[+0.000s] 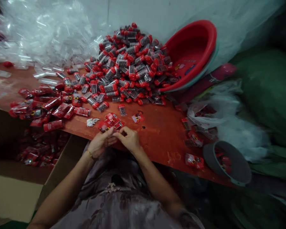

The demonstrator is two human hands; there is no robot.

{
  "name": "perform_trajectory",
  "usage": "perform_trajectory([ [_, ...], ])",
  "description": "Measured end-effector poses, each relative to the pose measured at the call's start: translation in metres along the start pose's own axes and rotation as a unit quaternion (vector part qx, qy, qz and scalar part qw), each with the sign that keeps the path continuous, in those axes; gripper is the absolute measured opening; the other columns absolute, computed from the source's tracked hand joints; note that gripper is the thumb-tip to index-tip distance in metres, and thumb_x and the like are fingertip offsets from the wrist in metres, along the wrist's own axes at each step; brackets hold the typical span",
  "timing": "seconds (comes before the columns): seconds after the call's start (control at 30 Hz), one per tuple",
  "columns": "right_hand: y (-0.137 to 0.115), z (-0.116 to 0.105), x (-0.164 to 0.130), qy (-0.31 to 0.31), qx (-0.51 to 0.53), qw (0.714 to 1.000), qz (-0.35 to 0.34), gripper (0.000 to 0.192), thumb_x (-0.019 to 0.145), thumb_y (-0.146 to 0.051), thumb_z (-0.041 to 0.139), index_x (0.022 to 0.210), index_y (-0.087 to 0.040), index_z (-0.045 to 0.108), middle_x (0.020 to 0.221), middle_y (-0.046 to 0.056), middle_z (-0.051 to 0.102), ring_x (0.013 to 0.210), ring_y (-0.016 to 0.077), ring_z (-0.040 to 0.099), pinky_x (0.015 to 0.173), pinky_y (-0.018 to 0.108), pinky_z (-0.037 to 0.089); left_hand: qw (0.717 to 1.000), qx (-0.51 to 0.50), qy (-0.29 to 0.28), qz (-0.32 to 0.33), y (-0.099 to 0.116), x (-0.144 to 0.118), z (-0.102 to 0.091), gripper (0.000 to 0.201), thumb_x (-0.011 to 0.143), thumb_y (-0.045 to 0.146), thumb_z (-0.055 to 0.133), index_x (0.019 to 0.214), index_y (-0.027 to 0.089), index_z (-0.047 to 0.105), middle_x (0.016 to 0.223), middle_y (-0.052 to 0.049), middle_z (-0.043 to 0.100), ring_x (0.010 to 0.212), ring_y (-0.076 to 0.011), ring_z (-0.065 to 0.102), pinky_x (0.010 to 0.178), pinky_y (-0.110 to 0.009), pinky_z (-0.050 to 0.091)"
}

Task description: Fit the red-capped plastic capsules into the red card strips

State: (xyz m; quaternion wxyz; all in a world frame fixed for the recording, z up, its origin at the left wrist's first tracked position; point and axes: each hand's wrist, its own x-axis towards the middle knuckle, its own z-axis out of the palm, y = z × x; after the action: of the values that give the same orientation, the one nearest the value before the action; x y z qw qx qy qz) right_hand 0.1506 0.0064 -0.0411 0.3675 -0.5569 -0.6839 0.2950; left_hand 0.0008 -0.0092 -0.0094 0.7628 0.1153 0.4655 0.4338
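My left hand [101,143] is at the table's front edge, thumb and fingers drawn toward each other, a bracelet on its wrist. Against it, my right hand [130,139] has its fingers curled in a pinch, and the fingertips of both hands meet. Whatever is between them is too small and blurred to make out. Just beyond the left thumb is a shiny red printed wrapper [104,126]; whether the hand holds it I cannot tell. More flat red printed wrappers [112,119] lie behind it. A clear container with a red cap [122,110] and a crumpled white scrap [92,122] are close by.
A big heap of red-capped clear containers [133,66] covers the back. Red-wrapped containers [50,106] are piled left, above a cardboard box [16,194] holding more. A red basin [208,38] leans right, near a plastic bag [238,127] and grey bowl [245,168].
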Motion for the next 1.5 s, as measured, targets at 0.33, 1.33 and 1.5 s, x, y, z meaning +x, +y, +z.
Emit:
perform_trajectory([
  [0.33, 0.008, 0.0, 0.082, 0.029, -0.332, 0.941, 0.055, 0.031, 0.08, -0.04, 0.059, 0.096, -0.013, 0.061, 0.099, 0.018, 0.064, 0.096, 0.0315, 0.057, 0.078, 0.041, 0.044, 0.98, -0.105, 0.08, 0.148, 0.079, 0.017, -0.02, 0.037, 0.086, 0.048, 0.051, 0.089, 0.013, 0.063, 0.084, -0.008, 0.071, 0.07, -0.0146, 0.067, 0.063, -0.025, 0.055],
  [1.33, 0.075, -0.066, -0.03, 0.167, -0.127, 0.973, -0.101, 0.032, 0.079, -0.008, 0.041, 0.099, -0.018, 0.063, 0.105, 0.009, 0.068, 0.1, 0.0213, 0.059, 0.092, 0.04, 0.045, 0.691, 0.664, 0.05, 0.282, -0.001, 0.117, 0.109, 0.026, 0.076, 0.04, 0.063, 0.065, 0.017, 0.064, 0.067, -0.004, 0.065, 0.07, -0.0175, 0.059, 0.063, -0.027, 0.037],
  [1.5, 0.051, -0.06, -0.031, 0.227, 0.041, 0.973, 0.023, 0.031, 0.086, -0.039, 0.049, 0.103, -0.017, 0.062, 0.094, 0.008, 0.069, 0.085, 0.0197, 0.063, 0.077, 0.033, 0.05, 0.881, 0.354, -0.019, 0.313, -0.032, 0.088, 0.114, 0.035, 0.07, 0.048, 0.064, 0.059, 0.016, 0.056, 0.054, 0.003, 0.055, 0.052, -0.0088, 0.048, 0.051, -0.021, 0.035],
])
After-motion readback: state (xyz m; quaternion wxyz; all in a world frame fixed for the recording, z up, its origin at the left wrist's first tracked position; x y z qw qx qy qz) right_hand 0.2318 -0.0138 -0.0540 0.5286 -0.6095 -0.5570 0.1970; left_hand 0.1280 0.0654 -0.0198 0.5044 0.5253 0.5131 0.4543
